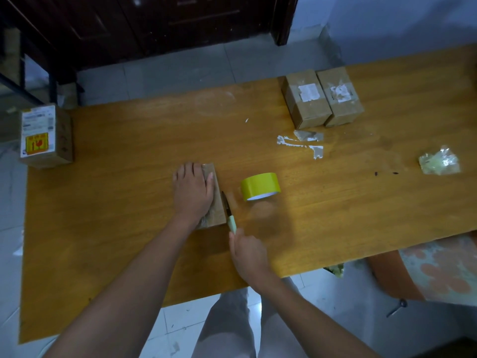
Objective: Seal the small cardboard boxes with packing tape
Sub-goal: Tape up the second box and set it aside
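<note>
Far left at the desk point(116, 202) edge: a labelled cardboard box point(44, 135), well apart from the work. Near the middle: left hand point(193, 192) flat on a small cardboard box point(215, 202), fingers straight, pressing it down. Long axis of this box running away from the person, slightly tilted. Just right of the box, along its side: a knife point(228, 210), green handle pinched by the right hand point(249, 251), blade pointing away. Further right, near: yellow packing tape roll point(260, 186), closer to the right hand. Probably cutting tape at the box side next.
</note>
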